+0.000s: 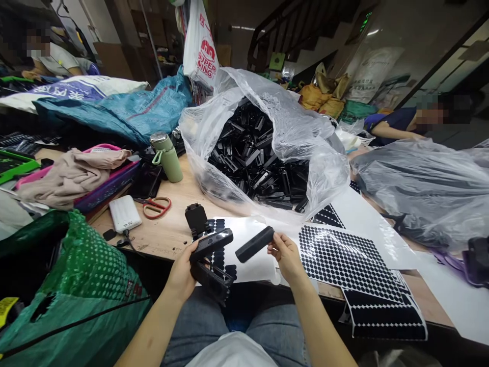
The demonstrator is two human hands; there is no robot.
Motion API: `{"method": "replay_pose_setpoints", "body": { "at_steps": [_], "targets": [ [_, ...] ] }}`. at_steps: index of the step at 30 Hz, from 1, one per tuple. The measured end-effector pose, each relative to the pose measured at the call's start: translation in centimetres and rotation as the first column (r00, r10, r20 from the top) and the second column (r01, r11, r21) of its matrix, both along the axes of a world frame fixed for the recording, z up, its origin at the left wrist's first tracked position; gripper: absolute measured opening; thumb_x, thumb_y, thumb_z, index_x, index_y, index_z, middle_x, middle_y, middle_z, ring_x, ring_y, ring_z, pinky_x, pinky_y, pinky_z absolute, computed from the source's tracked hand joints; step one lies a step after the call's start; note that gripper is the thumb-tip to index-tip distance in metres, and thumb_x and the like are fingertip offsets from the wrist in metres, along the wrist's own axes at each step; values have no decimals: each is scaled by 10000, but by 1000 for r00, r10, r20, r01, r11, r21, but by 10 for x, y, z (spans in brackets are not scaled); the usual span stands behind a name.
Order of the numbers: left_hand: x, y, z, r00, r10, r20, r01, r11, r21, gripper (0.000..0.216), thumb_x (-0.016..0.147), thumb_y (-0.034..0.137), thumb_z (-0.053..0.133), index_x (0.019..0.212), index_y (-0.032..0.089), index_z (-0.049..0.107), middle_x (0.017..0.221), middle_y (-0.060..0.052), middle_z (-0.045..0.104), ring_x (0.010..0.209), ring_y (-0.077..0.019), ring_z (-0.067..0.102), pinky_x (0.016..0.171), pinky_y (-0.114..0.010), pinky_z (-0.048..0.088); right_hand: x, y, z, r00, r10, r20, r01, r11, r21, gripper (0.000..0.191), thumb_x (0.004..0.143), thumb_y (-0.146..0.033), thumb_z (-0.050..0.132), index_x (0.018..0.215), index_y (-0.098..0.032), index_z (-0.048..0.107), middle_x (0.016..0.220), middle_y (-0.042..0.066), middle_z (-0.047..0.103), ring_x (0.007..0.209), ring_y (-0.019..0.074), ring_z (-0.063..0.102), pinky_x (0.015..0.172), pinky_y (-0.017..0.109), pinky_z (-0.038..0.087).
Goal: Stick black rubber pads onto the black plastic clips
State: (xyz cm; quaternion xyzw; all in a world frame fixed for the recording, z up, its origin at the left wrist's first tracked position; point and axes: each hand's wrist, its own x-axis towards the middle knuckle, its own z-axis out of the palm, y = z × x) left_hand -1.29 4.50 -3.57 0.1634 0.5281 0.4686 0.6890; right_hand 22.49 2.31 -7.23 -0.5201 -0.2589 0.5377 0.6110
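Black plastic bar (254,244) held just above the near table edge, pinched at its right end by the right hand (287,257) — fingers closed on it, its left end pointing at the black hinged bracket (209,255), near but apart. Left hand (182,275) clamped round the bracket's lower body, flap standing up; a white sheet of black dot stickers (346,260) lies just right of the right hand. Behind, on the wooden table (171,232): a clear bag (305,137) heaped with black parts, a green bottle (168,159), red-handled scissors (156,207), a white power bank (125,213) — a green bag (87,275) at lower left.
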Motion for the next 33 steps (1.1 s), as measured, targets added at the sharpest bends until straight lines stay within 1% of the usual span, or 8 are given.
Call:
{"method": "replay_pose_setpoints", "body": {
  "at_steps": [3, 7, 11, 16, 20, 22, 28, 33],
  "targets": [
    [3, -1, -3, 995, -25, -91, 36, 993, 115, 416, 705, 284, 626, 1110, 222, 552, 722, 17, 591, 448, -102, 523, 390, -220, 431, 3, -2, 0, 999, -16, -50, 15, 1000, -17, 305, 660, -446, 697, 687, -183, 543, 585, -35, 532, 554, 88, 524, 552, 227, 470],
    [17, -4, -9, 981, -17, -193, 64, 969, 238, 477, 598, 370, 740, 1005, 251, 522, 773, 51, 560, 481, -79, 530, 424, -200, 451, -21, -1, -1, 989, -97, -111, 99, 995, 10, 352, 630, -484, 701, 733, -213, 500, 621, -46, 549, 595, 106, 569, 630, 273, 511],
    [29, -9, -7, 980, -181, -88, 194, 966, 173, 453, 664, 587, 604, 899, 218, 487, 572, 61, 501, 394, -99, 488, 330, -187, 362, -57, -3, -4, 998, 0, -71, 5, 998, 69, 336, 707, -517, 615, 784, -219, 483, 619, -37, 569, 604, 126, 594, 690, 328, 515],
    [30, -6, -2, 963, -232, -133, 245, 966, 87, 429, 582, 405, 740, 864, 229, 469, 578, 77, 501, 381, -73, 475, 314, -143, 331, -41, -13, -12, 969, 41, 244, -61, 995, 78, 287, 811, -470, 474, 912, -204, 518, 809, 23, 609, 725, 156, 607, 678, 318, 493],
    [29, 0, -1, 950, -254, -183, 273, 958, 88, 425, 552, 357, 764, 845, 231, 482, 649, 76, 504, 409, -62, 484, 317, -136, 352, 31, -32, -23, 569, -38, 821, 258, 957, -134, 206, 791, -333, 450, 884, -187, 561, 857, 72, 599, 805, 206, 573, 704, 330, 434],
    [32, 1, -1, 936, -291, -197, 313, 945, 92, 406, 556, 352, 763, 832, 224, 495, 631, 79, 481, 404, -54, 464, 312, -133, 349, 62, -39, -29, 501, 19, 865, 296, 936, -192, 95, 730, -257, 500, 704, -187, 559, 749, 63, 578, 733, 211, 557, 689, 333, 402],
    [46, 3, 4, 899, -411, -153, 426, 901, 82, 357, 574, 335, 749, 803, 220, 500, 581, 88, 458, 352, -36, 405, 293, -130, 315, 87, -42, -29, 522, 123, 844, 222, 936, -274, 160, 628, -157, 556, 509, -208, 462, 578, -1, 494, 600, 172, 481, 631, 301, 362],
    [51, 3, 10, 886, -439, -149, 449, 892, 41, 318, 571, 314, 736, 772, 215, 510, 551, 83, 467, 353, -48, 412, 284, -137, 298, 45, -44, 15, 654, 152, 741, 14, 977, -213, 153, 774, -315, 485, 672, -203, 509, 676, 7, 549, 642, 163, 508, 625, 284, 394]
  ]
}}
